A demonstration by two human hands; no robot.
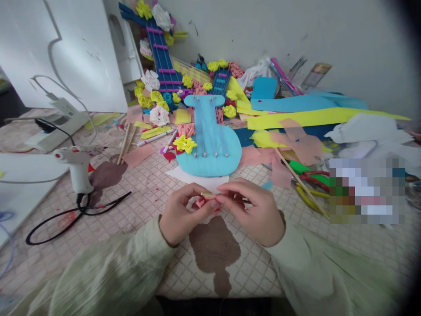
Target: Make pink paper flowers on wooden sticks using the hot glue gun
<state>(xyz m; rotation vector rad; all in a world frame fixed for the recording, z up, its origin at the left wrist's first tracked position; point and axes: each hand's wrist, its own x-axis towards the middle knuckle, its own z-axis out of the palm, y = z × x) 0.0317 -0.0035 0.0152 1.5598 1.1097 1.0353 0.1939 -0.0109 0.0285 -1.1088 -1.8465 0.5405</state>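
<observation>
My left hand point(184, 213) is closed in a pinch around a small pinkish-red piece of paper point(199, 202), which looks folded or rolled. A thin pale stick point(207, 194) pokes out above that paper, between the two hands. My right hand point(255, 210) meets the left one, its thumb and forefinger pinched at the stick's other end; part of a stick also shows behind its fingers. Just beyond both hands lies a light-blue guitar-shaped cutout point(210, 162) with strings and small pegs. A yellow paper flower point(184, 144) touches its left side.
A white glue gun point(77, 169) with a looped black cable stands at left, near a power strip point(55, 129). Dark-blue guitar shapes point(164, 61) with paper flowers lean at the back. Yellow and blue paper strips point(296, 116), scissors point(307, 197) and a wooden stick point(301, 184) lie right.
</observation>
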